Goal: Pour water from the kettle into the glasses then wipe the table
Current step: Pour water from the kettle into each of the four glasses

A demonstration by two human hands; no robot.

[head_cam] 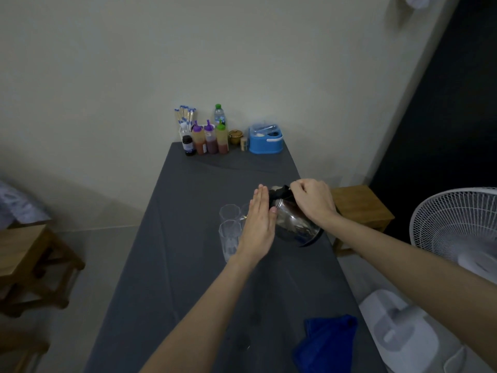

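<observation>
A shiny steel kettle (294, 224) with a black lid is tilted to the left over the grey table (188, 265). My right hand (313, 201) is shut on the kettle's black handle from above. My left hand (258, 224) is flat, fingers straight, pressed against the kettle's spout side. Clear glasses stand just left of the kettle: one in front (229, 238), one behind it (229, 211), and a third (246, 210) mostly hidden behind my left hand. A blue cloth (326, 343) lies crumpled near the table's front right.
At the table's far end stand sauce bottles (211, 140), a water bottle (220, 114), a cup of chopsticks (185, 117), a small brown jar (235, 135) and a blue box (265, 140). Wooden stools (29, 265) sit left, another (360, 208) right. A white fan (457, 227) stands right.
</observation>
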